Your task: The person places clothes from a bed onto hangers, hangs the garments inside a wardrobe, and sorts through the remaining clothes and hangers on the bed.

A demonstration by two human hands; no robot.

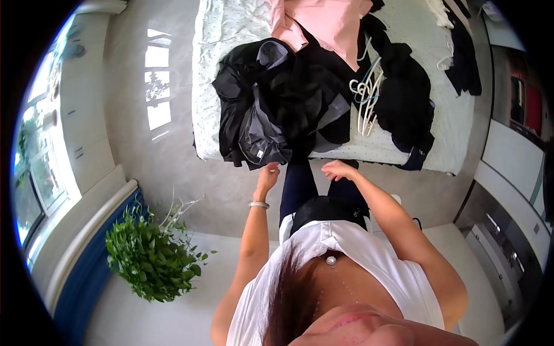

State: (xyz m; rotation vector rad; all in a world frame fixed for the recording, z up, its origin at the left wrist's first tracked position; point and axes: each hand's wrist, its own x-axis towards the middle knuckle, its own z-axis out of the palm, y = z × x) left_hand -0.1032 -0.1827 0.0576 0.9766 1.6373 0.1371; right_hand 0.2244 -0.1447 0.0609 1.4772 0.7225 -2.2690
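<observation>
A black jacket (234,124) with grey lining lies heaped at the near edge of the bed, its lower edge hanging slightly over. My left hand (269,175), with a bracelet on the wrist, is right at that lower edge; its fingers are loosely bent and I see nothing held in them. Whether they touch the cloth is unclear. To the right, my right hand (339,169) hovers before the bed edge with its fingers loosely apart, holding nothing. White hangers (366,104) lie beyond it, between the jacket and another black garment (404,92).
The bed (213,29) has a pale dotted cover. A pink garment (329,26) lies at the top, with more dark clothing (461,57) at the far right. A leafy plant (153,254) stands on my left near the window (43,150); cabinets (513,150) line the right.
</observation>
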